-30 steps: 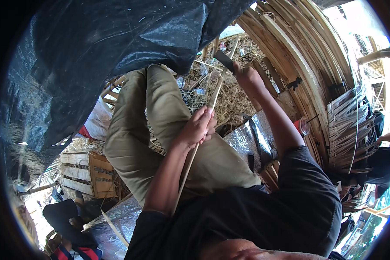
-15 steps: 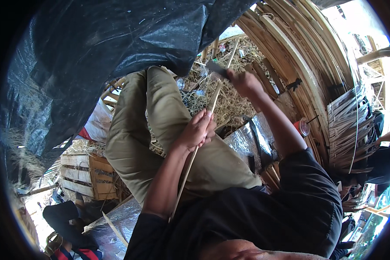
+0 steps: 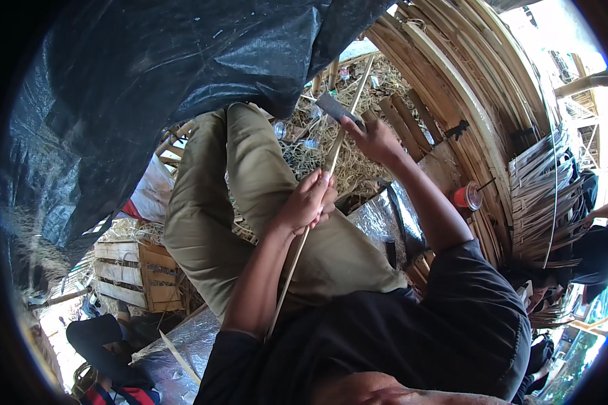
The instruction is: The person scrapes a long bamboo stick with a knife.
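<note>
A long, thin, pale strip [image 3: 289, 275], looking like bamboo, runs slantwise across my lap from beside my left arm toward the far litter. My left hand [image 3: 309, 201] is closed around it at mid-length, above my thigh in olive trousers [image 3: 263, 155]. Farther along, my right hand [image 3: 378, 142] grips a knife with a broad dark blade [image 3: 332, 106]. The blade lies across the strip's far part; whether it touches is unclear. The handle is mostly hidden in my fingers.
Stacked split-bamboo slats [image 3: 452, 74] stand at the far right, near a red-topped cup [image 3: 467, 197]. A dark tarp [image 3: 182, 61] hangs at the far left. Straw litter [image 3: 358, 162] covers the ground beyond my knees. A wooden crate [image 3: 139, 273] sits at left; another person's dark sleeve [image 3: 598, 250] shows at right.
My right hand has come slightly nearer along the strip, and the knife has turned to show more of its blade's flat. My left hand and the strip have hardly moved.
</note>
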A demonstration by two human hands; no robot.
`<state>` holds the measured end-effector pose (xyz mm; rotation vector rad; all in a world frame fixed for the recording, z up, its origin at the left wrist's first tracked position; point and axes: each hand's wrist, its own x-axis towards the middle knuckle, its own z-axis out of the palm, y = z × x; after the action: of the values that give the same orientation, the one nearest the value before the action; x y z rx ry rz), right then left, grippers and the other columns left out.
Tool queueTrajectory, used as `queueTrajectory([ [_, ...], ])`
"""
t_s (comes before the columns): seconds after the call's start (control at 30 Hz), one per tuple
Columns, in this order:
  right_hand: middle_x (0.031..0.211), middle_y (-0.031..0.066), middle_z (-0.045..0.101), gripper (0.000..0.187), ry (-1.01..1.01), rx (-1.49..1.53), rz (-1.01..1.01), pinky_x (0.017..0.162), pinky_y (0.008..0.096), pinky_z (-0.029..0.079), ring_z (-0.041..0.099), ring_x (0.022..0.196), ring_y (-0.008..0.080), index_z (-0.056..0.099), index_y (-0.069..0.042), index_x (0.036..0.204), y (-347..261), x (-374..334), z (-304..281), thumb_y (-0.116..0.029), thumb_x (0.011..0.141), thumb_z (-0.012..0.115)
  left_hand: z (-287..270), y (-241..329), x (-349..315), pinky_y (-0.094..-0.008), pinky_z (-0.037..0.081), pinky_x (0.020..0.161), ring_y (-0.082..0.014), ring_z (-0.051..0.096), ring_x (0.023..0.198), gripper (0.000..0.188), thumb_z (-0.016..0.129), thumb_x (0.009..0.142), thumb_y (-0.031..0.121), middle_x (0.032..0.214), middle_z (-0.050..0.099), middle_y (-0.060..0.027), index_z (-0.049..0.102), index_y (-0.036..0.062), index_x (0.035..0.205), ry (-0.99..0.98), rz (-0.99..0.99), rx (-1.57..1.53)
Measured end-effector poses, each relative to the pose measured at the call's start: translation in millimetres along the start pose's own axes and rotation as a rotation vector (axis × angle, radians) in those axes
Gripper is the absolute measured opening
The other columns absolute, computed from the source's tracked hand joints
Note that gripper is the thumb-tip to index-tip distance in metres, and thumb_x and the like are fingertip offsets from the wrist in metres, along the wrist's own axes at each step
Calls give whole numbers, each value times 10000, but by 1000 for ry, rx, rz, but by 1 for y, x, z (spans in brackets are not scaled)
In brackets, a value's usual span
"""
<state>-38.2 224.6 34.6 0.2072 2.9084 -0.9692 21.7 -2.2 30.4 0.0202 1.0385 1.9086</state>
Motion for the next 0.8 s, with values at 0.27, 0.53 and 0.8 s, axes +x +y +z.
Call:
queueTrajectory([
  [0.27, 469, -21, 355, 614, -285, 569, 435, 339, 287, 270, 350, 351, 109, 418, -116, 606, -13, -15, -11, -619, 947, 502, -3, -4, 1, -183, 248, 328, -18, 268, 387, 238, 379, 1059, 340, 571, 330, 59, 445, 123, 987, -4, 1, -16],
  [0.53, 476, -43, 271, 643, -564, 931, 682, 368, 281, 221, 269, 365, 108, 404, -132, 624, -17, -30, -24, -699, 926, 444, 3, -3, 4, -190, 253, 325, -21, 272, 386, 262, 376, 1060, 352, 565, 331, 53, 449, 110, 988, 1, 26, -6],
  [0.8, 441, -33, 266, 674, -555, 988, 731, 328, 263, 212, 246, 325, 100, 403, -113, 617, -23, -55, -25, -695, 954, 358, 5, -5, 10, -202, 262, 324, -34, 289, 381, 282, 380, 1059, 352, 566, 356, 44, 470, 94, 987, -21, 83, 58],
])
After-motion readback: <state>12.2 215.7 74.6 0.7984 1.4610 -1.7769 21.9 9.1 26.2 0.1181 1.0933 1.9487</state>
